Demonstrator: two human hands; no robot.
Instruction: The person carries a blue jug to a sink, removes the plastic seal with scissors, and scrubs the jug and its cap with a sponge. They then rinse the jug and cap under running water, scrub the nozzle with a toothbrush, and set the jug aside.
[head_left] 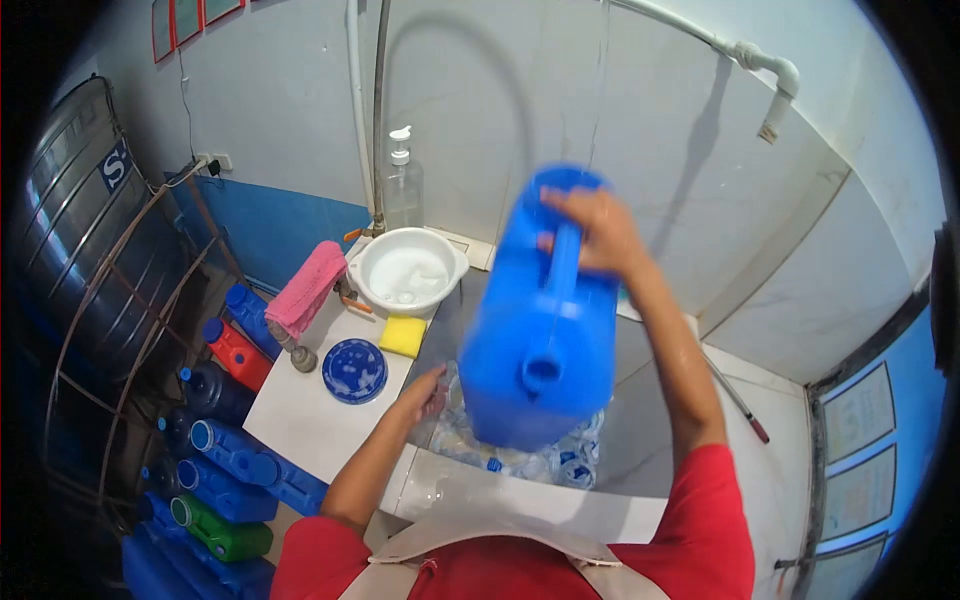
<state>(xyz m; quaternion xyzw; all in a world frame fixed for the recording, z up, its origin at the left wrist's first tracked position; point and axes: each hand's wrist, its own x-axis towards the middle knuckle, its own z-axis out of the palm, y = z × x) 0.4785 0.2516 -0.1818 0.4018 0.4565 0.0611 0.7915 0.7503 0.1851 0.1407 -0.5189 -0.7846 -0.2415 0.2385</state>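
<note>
From my remote head view, the right hand [598,232] has its fingers clenched around the handle of the blue jug [500,345], which is held up to the right of the white basin [385,262] and nearer the wearer. The jug's handle lies inside those fingers; its body extends from them toward the wearer, with the round mouth facing up at me, and its edges look slightly blurred. I see the left hand [428,395] below and slightly right of the basin, beside the jug's lower left side and apart from it. Its fingers are partly curled next to the pile of clear plastic pieces [575,470] in the grey sink [640,430]; I cannot tell whether they grip one. The basin holds white, sudsy contents. Just below it I have the yellow sponge [403,337] on the white table [300,420], and farther to the lower left, the dark blue round lid [355,371] with suds on it. The pink towel [308,285] hangs left of the basin, and the clear pump bottle [405,195] stands behind it. Far to its lower left are the red jug [238,355] and the green jug [222,530].
</note>
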